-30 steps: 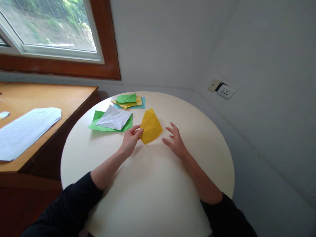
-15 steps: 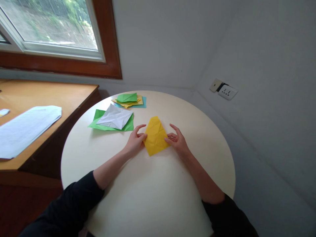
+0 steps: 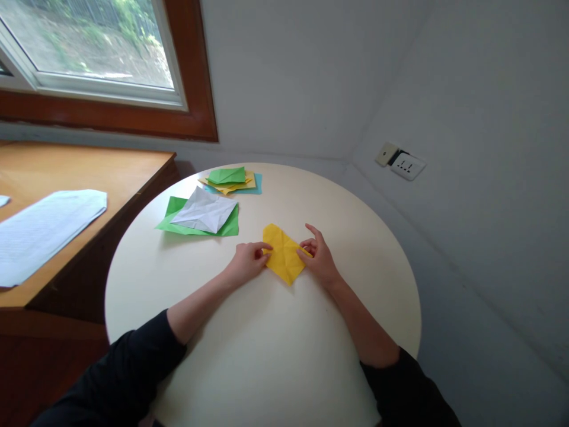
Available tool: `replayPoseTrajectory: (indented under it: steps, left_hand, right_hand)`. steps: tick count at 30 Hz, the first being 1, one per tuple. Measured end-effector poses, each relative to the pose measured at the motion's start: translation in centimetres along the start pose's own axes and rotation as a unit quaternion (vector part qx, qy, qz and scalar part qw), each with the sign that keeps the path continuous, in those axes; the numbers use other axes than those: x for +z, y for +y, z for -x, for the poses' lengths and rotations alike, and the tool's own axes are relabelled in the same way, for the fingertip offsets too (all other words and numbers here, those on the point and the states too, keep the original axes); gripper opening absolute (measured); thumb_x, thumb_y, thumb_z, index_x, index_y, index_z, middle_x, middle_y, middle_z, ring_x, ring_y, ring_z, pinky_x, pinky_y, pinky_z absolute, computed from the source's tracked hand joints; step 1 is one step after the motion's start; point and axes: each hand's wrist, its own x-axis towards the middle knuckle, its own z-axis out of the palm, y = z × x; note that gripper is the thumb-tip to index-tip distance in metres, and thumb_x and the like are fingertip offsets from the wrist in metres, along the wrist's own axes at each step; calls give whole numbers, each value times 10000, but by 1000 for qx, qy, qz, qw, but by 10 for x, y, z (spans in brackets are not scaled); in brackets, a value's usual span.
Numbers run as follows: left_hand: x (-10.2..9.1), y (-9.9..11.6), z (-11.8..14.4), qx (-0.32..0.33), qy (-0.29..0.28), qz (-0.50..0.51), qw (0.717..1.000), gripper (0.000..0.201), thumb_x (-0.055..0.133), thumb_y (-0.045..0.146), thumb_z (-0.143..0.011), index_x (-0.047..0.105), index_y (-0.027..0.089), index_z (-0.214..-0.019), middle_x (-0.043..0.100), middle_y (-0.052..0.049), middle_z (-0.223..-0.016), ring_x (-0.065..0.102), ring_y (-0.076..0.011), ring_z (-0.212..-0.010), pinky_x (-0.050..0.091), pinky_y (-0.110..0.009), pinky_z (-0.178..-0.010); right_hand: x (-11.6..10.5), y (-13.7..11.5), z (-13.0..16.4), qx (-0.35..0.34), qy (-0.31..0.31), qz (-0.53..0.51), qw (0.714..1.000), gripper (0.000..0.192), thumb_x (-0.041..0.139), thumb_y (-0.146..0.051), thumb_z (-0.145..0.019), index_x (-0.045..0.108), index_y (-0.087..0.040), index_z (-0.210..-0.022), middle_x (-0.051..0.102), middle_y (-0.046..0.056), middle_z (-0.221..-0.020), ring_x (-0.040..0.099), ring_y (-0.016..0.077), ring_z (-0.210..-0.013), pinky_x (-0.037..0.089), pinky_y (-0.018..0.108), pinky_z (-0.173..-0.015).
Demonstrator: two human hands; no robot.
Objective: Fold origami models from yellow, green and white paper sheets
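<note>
A creased, folded sheet of yellow paper (image 3: 284, 254) is held between my two hands over the round white table (image 3: 267, 350). My left hand (image 3: 249, 261) pinches its left edge between thumb and index finger. At the opposite edge my right hand (image 3: 319, 257) grips the sheet with the thumb in front, its index finger raised off the paper. One corner of the sheet points down toward me. The fingers behind the paper are partly hidden.
Left of the hands, a creased white paper (image 3: 207, 210) lies on a green sheet (image 3: 229, 225). Behind them is a pile of green, yellow and blue papers (image 3: 227, 176). A wooden desk (image 3: 128, 163) with printed sheets (image 3: 53, 228) stands at the left. A wall socket (image 3: 406, 166) is at the right.
The yellow paper has turned, so its lower corner has shifted right and its top left. My left index finger has come down onto the paper's edge. The right hand has barely moved.
</note>
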Motion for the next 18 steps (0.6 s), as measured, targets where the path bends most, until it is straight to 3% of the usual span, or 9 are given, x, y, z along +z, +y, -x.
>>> replayPoseTrajectory:
  steps: [3,5,8,13,16,18]
  left_hand:
    - [-1,0,-1,33,-3,-81,996,221,527,195,-728,700,183,-865,612,-19,-667,556,-156,-664,410,-325,-747]
    - [-1,-2,-1,53,-12,-107,993,211,538,168,-715,698,192,-851,618,-27,-700,569,-175,-719,398,-353,-788]
    - [1,-6,-2,71,-16,-119,990,211,530,165,-724,690,209,-854,626,-40,-773,571,-202,-814,380,-389,-829]
    - [2,-10,0,132,-8,-143,981,231,502,162,-750,671,217,-897,607,-66,-943,549,-207,-913,345,-411,-874]
    - [1,-8,1,140,-3,-163,977,257,481,155,-760,662,218,-932,601,-67,-946,544,-208,-912,341,-413,-881]
    - [0,-6,2,136,-3,-168,976,262,474,155,-763,660,217,-935,598,-68,-946,542,-212,-910,347,-410,-876]
  right_hand:
    - [0,-2,1,-27,-4,73,997,608,558,-209,-691,385,-242,-1273,559,-2,-813,541,130,-676,485,311,-700]
    - [-1,-6,2,-72,-11,141,987,595,567,-173,-672,434,-244,-1247,576,42,-935,557,182,-846,469,367,-795]
    - [-3,-14,3,-144,-18,227,963,529,576,-107,-644,539,-236,-1155,542,91,-1126,473,252,-1091,367,456,-946]
    - [-3,-25,7,-169,-128,206,955,260,545,-75,-690,652,-250,-849,638,29,-954,562,199,-953,397,412,-901]
    - [-3,-28,8,-144,-169,159,962,206,628,-175,-696,645,-244,-890,664,13,-938,593,179,-910,433,365,-868]
    - [-4,-31,8,-125,-191,154,961,316,700,-261,-652,635,-251,-961,663,17,-994,596,190,-937,436,365,-875]
